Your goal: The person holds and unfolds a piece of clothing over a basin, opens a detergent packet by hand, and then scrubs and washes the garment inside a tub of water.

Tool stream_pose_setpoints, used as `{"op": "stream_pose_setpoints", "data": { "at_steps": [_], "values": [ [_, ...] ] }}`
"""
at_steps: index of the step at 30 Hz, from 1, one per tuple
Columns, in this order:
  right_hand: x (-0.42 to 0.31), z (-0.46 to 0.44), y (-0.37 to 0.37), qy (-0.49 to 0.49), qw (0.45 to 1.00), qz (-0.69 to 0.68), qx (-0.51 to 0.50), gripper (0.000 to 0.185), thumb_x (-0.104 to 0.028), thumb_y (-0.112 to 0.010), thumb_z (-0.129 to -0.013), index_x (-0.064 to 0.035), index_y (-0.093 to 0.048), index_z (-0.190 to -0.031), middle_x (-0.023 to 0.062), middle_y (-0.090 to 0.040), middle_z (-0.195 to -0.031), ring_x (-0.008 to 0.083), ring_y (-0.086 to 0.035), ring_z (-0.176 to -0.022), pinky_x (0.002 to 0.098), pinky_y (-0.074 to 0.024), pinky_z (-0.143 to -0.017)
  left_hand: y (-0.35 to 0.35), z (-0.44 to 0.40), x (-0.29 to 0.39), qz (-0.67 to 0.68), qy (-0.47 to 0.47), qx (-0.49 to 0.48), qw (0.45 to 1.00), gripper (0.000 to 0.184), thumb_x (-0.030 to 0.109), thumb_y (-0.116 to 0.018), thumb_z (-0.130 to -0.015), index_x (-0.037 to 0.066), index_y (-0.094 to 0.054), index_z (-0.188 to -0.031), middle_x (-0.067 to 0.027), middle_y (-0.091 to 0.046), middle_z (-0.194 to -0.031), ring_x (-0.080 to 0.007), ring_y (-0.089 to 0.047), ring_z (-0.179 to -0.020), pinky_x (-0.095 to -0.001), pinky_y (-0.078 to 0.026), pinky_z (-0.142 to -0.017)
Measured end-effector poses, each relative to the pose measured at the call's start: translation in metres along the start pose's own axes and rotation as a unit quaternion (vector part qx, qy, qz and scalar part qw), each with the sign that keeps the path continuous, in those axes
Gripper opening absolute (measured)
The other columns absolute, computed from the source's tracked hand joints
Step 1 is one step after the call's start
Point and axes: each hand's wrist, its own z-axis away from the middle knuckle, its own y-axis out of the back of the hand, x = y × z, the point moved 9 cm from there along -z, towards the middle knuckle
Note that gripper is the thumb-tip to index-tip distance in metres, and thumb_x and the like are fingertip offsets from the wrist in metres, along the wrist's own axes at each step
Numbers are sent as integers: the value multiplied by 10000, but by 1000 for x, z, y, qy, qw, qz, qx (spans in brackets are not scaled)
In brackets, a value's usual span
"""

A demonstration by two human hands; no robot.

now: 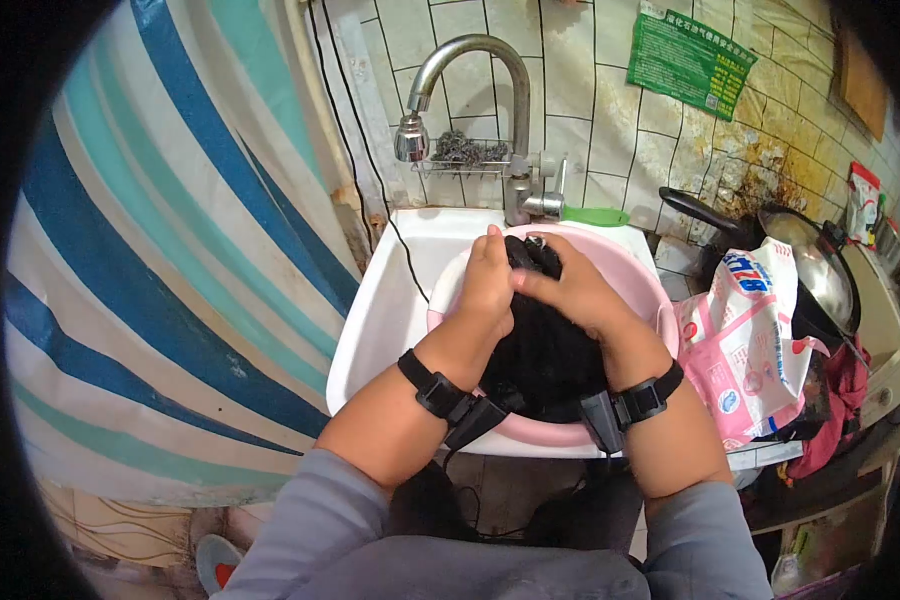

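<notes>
A black cloth (pixel 550 365) lies bunched in a pink basin (pixel 625 255), which rests in the white sink (pixel 370 330). Its upper end is raised between my two hands near the basin's back rim. My left hand (pixel 485 285) is closed round the cloth's left side, fingers pointing up. On the right side, my right hand (pixel 568 285) pinches the cloth, its thumb reaching toward my left hand. A small shiny bit shows at the top of the cloth. Dark straps with black devices are on both wrists.
Behind the basin stands a metal faucet (pixel 520 110), with a wire rack (pixel 470 165) and a green brush-like item (pixel 595 215) nearby. At right are a pink-and-white package (pixel 750 345) and a pan (pixel 810 265). A striped curtain (pixel 190 230) hangs at left.
</notes>
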Motion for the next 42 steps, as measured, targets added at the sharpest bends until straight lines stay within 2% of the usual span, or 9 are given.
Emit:
{"op": "stream_pose_setpoints", "data": {
  "at_steps": [2,7,12,17,24,26,32,40,42],
  "values": [
    [-7,9,-2,-8,979,203,1,415,-154,-748,-762,15,-594,-1109,139,-654,-1007,204,-604,-906,317,-464,-831,12,-5,-2,-33,-11,44,998,405,370,-352,-1019,3,-483,-1130,-117,-572,-1005,-204,-576,-922,-345,-485,-812],
    [8,-5,31,9,996,21,87,296,-10,-706,-736,21,-628,-1020,69,-655,-860,130,-596,-761,276,-487,-697,-14,-7,-6,69,0,-116,991,426,398,-457,-986,7,-495,-1151,-101,-589,-1029,-183,-575,-937,-324,-479,-823],
    [-11,2,68,126,960,-98,232,313,127,-632,-725,-15,-632,-1004,41,-640,-876,121,-592,-779,260,-493,-719,-46,22,-21,-235,-34,-298,924,422,219,-604,-913,24,-502,-1274,-70,-590,-1195,-174,-569,-1061,-308,-439,-928],
    [-21,4,66,164,959,-92,214,433,212,-566,-704,-41,-611,-1051,65,-627,-981,141,-601,-885,245,-491,-778,-13,4,-38,-362,87,-171,912,383,186,-606,-890,2,-554,-1222,-103,-652,-1066,-208,-629,-924,-335,-492,-828],
    [-32,4,53,186,962,-139,147,626,262,-467,-653,-52,-577,-1184,93,-613,-1131,165,-578,-1059,257,-472,-872,-4,3,-21,-22,132,-38,990,305,119,-428,-942,-74,-546,-1148,-202,-648,-1033,-334,-667,-880,-449,-555,-763],
    [-27,-1,44,207,973,-1,102,598,206,-479,-686,-51,-569,-1218,93,-588,-1213,181,-535,-1139,276,-418,-959,-6,-3,-19,102,104,-49,988,319,142,-422,-926,-56,-561,-1135,-197,-651,-1022,-335,-664,-875,-463,-549,-776],
    [-19,3,6,118,989,75,-43,415,-22,-604,-790,-46,-593,-1204,109,-601,-1182,196,-539,-1119,292,-385,-991,-19,10,-15,210,154,-132,956,278,216,-493,-886,30,-604,-1062,-151,-662,-960,-302,-653,-848,-458,-529,-823],
    [-21,6,-7,192,977,78,-57,427,-134,-682,-798,-46,-575,-1202,110,-613,-1074,213,-558,-1070,321,-417,-938,-11,-24,-25,230,93,-155,956,333,375,-489,-960,59,-563,-1033,-124,-644,-919,-272,-647,-829,-422,-544,-757],
    [-3,0,9,93,977,190,24,439,-144,-711,-777,-43,-574,-1181,104,-606,-1020,212,-574,-996,336,-451,-873,-4,-26,-24,237,81,-128,960,334,371,-484,-965,49,-545,-1031,-132,-639,-919,-280,-649,-799,-423,-550,-729]
  ]
}}
